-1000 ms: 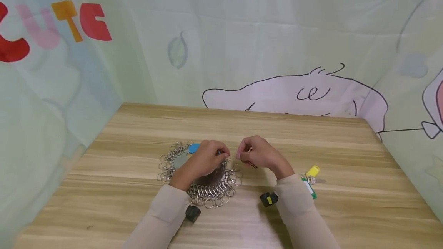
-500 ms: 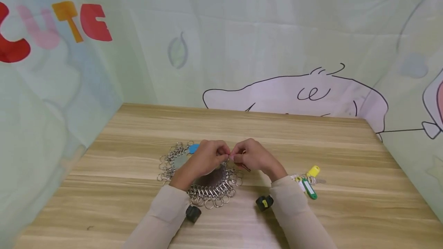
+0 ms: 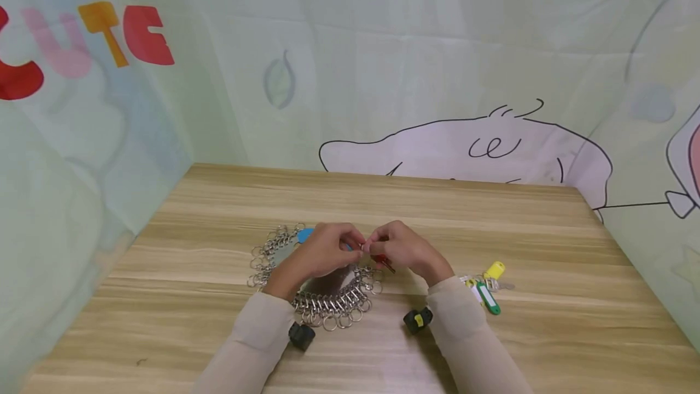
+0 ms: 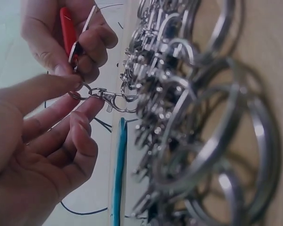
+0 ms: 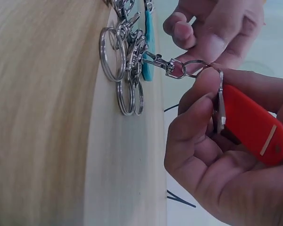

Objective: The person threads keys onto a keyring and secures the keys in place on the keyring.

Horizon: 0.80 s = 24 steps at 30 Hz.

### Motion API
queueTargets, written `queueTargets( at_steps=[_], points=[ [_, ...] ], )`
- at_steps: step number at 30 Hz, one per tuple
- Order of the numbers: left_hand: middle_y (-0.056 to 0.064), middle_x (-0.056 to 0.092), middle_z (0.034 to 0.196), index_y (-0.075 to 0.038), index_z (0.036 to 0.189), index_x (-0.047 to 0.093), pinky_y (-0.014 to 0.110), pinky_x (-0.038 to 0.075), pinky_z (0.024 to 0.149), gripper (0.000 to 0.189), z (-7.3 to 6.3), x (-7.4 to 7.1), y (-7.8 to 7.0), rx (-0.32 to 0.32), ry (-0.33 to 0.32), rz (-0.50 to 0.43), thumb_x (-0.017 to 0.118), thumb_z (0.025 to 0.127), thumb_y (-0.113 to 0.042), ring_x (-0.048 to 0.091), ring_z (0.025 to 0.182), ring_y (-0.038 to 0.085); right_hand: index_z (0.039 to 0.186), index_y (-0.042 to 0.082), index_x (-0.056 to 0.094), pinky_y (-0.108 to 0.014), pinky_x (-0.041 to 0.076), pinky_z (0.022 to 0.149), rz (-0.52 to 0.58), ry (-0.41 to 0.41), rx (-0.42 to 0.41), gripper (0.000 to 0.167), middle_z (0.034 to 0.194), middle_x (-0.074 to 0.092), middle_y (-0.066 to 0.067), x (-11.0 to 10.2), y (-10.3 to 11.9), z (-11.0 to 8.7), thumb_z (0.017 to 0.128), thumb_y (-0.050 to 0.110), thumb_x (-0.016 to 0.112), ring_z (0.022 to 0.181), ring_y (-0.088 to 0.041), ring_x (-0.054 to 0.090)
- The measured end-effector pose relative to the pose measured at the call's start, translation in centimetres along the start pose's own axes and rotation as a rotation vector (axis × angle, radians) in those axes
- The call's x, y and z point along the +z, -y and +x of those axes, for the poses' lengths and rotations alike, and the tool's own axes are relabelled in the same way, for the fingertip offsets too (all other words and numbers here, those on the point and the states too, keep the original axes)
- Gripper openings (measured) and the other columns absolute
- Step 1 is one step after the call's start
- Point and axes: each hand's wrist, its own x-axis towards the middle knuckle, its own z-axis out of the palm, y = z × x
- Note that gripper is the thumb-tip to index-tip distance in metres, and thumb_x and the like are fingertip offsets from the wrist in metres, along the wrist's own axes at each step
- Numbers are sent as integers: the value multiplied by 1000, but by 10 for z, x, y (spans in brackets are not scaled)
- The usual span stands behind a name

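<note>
In the head view my left hand [image 3: 319, 257] is over a round metal piece [image 3: 330, 284] hung all round with swivel clasps and split rings [image 3: 330, 304]. The left wrist view has its thumb and fingers pinching a split ring [image 4: 86, 87] linked to one swivel clasp [image 4: 108, 98]. My right hand [image 3: 407, 251] meets it fingertip to fingertip at that ring. Between the right fingers are a red key tag [image 5: 254, 122] and a silver key [image 5: 221, 103], held together. Fingers hide whether the key is on the ring. A blue flat piece [image 3: 305, 235] shows behind the left hand.
Right of my right forearm lie keys [image 3: 504, 285] with a yellow tag [image 3: 494, 270] and a green tag [image 3: 488, 298]. Black wrist cameras [image 3: 302, 335] sit under both cuffs. A printed cloth wall [image 3: 246, 78] stands behind the wooden table [image 3: 437, 205].
My right hand has moved left, bringing the red key tag and key from a gap away up to my left fingertips. The left hand has stayed almost in place.
</note>
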Motion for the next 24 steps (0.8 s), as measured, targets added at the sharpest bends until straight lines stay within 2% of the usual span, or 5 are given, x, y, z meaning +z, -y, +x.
queueTargets(
  at_steps=[6, 10, 14, 21, 24],
  points=[
    [-3, 68, 86, -9, 99, 71, 30, 54, 68, 13, 1, 0, 0, -21, -8, -16, 77, 88, -8, 65, 77, 13, 97, -4, 68, -30, 44, 56, 23, -12, 9, 12, 77, 64, -18, -2, 2, -2, 99, 2, 58, 61, -21, 57],
    [-3, 68, 84, -9, 96, 70, 30, 54, 67, 13, 0, 0, 0, -29, -12, -23, 78, 86, -6, 65, 76, 13, 94, -2, 65, -29, 45, 55, 46, -107, 34, 7, 82, 67, -18, -5, 3, -2, 97, 3, 63, 65, -23, 62],
    [-4, 68, 82, -10, 93, 70, 30, 54, 65, 13, 0, -1, -2, -29, -15, -21, 80, 85, -6, 65, 74, 14, 94, -4, 63, -30, 45, 57, 70, -176, 23, 14, 80, 67, -15, -11, 6, -4, 99, 10, 64, 66, -21, 62],
    [-5, 69, 81, -10, 90, 71, 29, 54, 64, 14, 0, 1, 0, -9, -26, -29, 81, 83, -4, 65, 73, 13, 98, -2, 54, -29, 42, 59, 378, -188, -64, 19, 79, 54, -9, -31, 10, -12, 103, 16, 59, 63, -18, 49],
    [-4, 69, 80, -9, 90, 71, 29, 54, 64, 14, 0, 1, 2, 4, -30, -32, 81, 82, -3, 65, 73, 13, 99, -2, 54, -29, 42, 60, 410, -217, -89, 18, 80, 53, -9, -36, 13, -16, 101, 14, 62, 64, -18, 48]
  ],
)
